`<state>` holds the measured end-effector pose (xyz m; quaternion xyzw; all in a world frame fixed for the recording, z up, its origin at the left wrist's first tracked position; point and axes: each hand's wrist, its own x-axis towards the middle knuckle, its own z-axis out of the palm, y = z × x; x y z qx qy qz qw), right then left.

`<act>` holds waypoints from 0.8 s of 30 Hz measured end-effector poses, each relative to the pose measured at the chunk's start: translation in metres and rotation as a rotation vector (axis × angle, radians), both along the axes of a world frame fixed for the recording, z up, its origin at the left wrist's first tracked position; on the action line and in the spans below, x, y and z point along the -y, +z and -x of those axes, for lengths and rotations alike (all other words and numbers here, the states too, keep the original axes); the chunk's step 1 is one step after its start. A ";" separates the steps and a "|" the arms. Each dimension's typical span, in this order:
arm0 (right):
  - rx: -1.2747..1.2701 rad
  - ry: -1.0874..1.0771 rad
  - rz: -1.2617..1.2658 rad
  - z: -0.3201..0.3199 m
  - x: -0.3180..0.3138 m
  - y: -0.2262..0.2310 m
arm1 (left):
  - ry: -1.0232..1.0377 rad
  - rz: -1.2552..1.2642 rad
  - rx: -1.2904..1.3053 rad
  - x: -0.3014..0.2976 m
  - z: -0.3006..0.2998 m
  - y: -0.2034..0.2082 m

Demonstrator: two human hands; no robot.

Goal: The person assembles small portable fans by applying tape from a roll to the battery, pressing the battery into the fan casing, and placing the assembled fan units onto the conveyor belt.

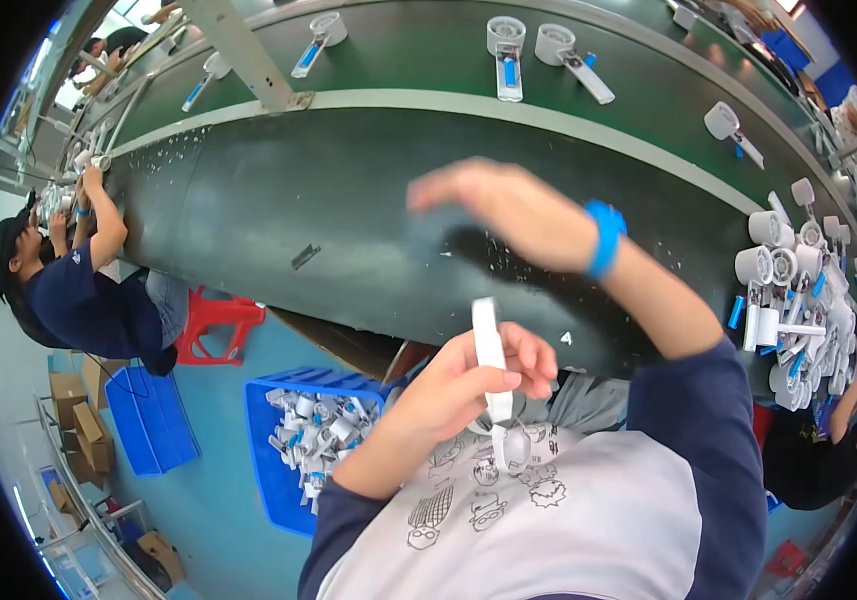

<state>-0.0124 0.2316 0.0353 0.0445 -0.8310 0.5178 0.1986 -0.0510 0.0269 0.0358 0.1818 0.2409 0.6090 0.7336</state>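
Left hand [469, 385] at lower centre of frame, fist closed round white handle part [490, 350], held upright over lap; right hand [509, 205] raised at centre over dark bench [279, 220], fingers spread, holding nothing, motion-blurred; step judged mid-handling of one piece; next move calls for free hand meeting part; blue bin [279, 470] of like parts lower left.

torso: white shirt front [509, 520] printed with small black line-drawn cartoon figures | sleeves: dark navy, long, pushed up on both forearms, raglan-style against the white body | right wrist: bright blue band [606, 238], smooth, snug | left wrist: bare, no band | hands: bare, no gloves
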 end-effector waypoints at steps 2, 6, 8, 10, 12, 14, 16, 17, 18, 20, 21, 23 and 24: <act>0.227 0.092 0.237 -0.036 0.045 0.019 | -0.158 -0.085 0.209 -0.007 0.003 0.012; 0.026 -0.225 0.737 -0.072 0.071 0.039 | -0.290 -0.561 -0.367 -0.013 -0.007 0.020; -0.005 -0.270 0.800 -0.081 0.077 0.044 | -0.352 -0.601 -0.582 -0.003 -0.015 0.020; 0.037 -0.218 1.053 -0.082 0.089 0.046 | -0.359 -0.681 -0.590 -0.002 -0.029 0.019; 0.058 -0.233 1.127 -0.083 0.095 0.040 | -0.358 -0.755 -0.604 -0.001 -0.035 0.017; -0.027 -0.202 1.183 -0.084 0.092 0.032 | -0.277 -0.834 -0.981 0.000 -0.030 0.015; -0.036 -0.222 1.131 -0.087 0.090 0.031 | -0.330 -0.791 -0.933 0.001 -0.021 0.025; -0.022 -0.232 1.023 -0.089 0.089 0.033 | -0.383 -0.750 -0.881 0.001 -0.016 0.030; -0.009 -0.235 0.917 -0.090 0.090 0.036 | -0.379 -0.742 -0.886 0.002 -0.011 0.034; -0.001 -0.275 0.846 -0.090 0.091 0.042 | -0.377 -0.572 -0.429 0.002 -0.002 0.038; 0.004 -0.332 0.767 -0.091 0.089 0.043 | -0.303 -0.478 -0.348 0.003 -0.009 0.037; 0.009 -0.362 0.748 -0.092 0.086 0.044 | -0.369 -0.285 -0.329 -0.003 -0.008 0.045; 0.011 -0.378 0.728 -0.093 0.087 0.045 | -0.423 -0.090 -0.318 -0.004 -0.008 0.051</act>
